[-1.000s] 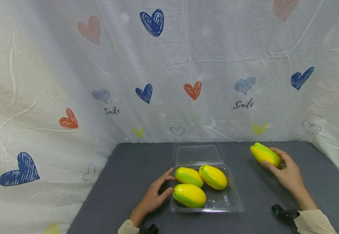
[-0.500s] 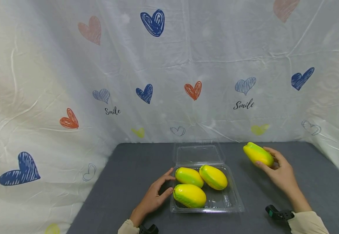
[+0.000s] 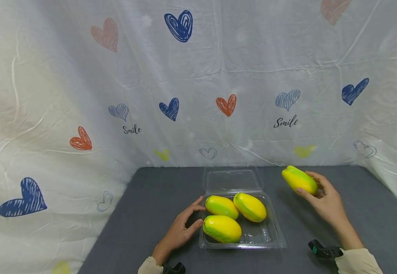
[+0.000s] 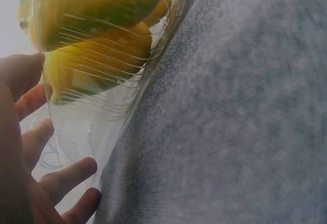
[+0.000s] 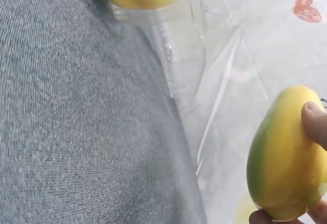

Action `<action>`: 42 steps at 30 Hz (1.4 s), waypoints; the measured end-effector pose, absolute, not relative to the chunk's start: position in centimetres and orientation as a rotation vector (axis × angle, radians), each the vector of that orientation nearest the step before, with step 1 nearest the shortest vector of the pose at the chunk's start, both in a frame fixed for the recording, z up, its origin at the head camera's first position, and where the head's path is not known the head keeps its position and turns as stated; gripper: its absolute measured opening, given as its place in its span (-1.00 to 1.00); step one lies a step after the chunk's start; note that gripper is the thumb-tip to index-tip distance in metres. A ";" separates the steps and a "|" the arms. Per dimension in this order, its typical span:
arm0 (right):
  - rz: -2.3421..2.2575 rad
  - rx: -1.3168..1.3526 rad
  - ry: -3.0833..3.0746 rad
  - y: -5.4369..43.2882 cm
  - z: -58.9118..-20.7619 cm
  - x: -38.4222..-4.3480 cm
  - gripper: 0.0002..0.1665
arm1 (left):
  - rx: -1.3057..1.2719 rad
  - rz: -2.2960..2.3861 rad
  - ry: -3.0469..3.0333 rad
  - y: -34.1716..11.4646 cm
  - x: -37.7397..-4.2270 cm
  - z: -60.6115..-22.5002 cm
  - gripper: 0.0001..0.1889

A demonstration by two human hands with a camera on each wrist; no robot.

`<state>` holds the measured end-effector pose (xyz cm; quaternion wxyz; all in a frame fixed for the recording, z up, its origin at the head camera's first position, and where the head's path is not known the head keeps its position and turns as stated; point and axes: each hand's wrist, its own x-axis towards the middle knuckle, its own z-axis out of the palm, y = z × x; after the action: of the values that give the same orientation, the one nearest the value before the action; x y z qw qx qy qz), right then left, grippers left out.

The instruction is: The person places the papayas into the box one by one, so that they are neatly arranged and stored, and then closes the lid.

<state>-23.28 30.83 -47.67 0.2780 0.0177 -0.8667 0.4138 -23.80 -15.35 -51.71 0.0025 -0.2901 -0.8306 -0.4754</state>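
My right hand point(image 3: 328, 201) grips a yellow-green mango point(image 3: 299, 180) between thumb and fingers, above the right part of the table. In the right wrist view the thumb lies across this mango point(image 5: 281, 157), with fingertips at its lower end. A clear plastic clamshell container point(image 3: 275, 236) stands at the middle of the table, its lid point(image 3: 232, 180) folded back. Three mangoes lie inside: one front left point(image 3: 222, 229), one back left point(image 3: 221, 207), one back right point(image 3: 249, 207). My left hand point(image 3: 181, 228) rests at the container's left side, fingers spread, fingertips at its wall point(image 4: 97, 101).
A dark grey cloth covers the table point(image 3: 143, 205). Behind and beside it hangs a white curtain point(image 3: 198, 76) printed with hearts and the word Smile. Each wrist wears a black band, such as the right one point(image 3: 325, 250).
My right hand has moved left with the mango, a little closer to the container, slowing toward now. The left hand, the container and the mangoes in it have stayed put.
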 end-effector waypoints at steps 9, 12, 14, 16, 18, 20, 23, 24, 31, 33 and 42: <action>1.110 0.079 -2.332 30.6 -47.3 -23.1 -0.20 | -0.928 -1.480 -2.595 -15.4 -24.0 -51.8 -0.68; 1.115 0.089 -2.330 30.5 -47.4 -23.1 -0.20 | -0.916 -1.488 -2.608 -15.4 -24.0 -52.0 -0.68; 1.117 0.099 -2.331 30.5 -47.4 -23.1 -0.21 | -0.910 -1.494 -2.616 -15.5 -24.0 -52.0 -0.68; 1.115 0.106 -2.332 30.4 -47.4 -23.1 -0.21 | -0.897 -1.501 -2.627 -15.5 -23.9 -52.1 -0.68; 1.111 0.112 -2.333 30.3 -47.4 -23.1 -0.22 | -0.893 -1.506 -2.627 -15.5 -23.9 -52.1 -0.68; 1.109 0.119 -2.331 30.1 -47.4 -23.0 -0.22 | -0.891 -1.504 -2.624 -15.5 -23.9 -52.1 -0.68; 1.111 0.124 -2.331 29.9 -47.2 -23.0 -0.22 | -0.901 -1.490 -2.612 -15.5 -23.9 -52.0 -0.68; 1.114 0.128 -2.331 29.8 -47.1 -22.9 -0.22 | -0.904 -1.483 -2.612 -15.5 -24.0 -52.0 -0.68; 1.144 0.183 -2.341 28.9 -46.4 -22.5 -0.22 | -0.911 -1.495 -2.616 -15.5 -24.0 -52.0 -0.68; 1.146 0.194 -2.346 28.6 -46.2 -22.4 -0.22 | -0.918 -1.492 -2.607 -15.5 -24.0 -52.0 -0.68; 1.164 0.206 -2.366 28.2 -45.9 -22.3 -0.21 | -0.926 -1.486 -2.601 -15.5 -24.1 -52.0 -0.66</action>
<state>-22.34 28.21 -45.95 0.2459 0.0754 -0.8672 0.4265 -24.12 -15.53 -52.03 0.0032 -0.2953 -0.8296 -0.4740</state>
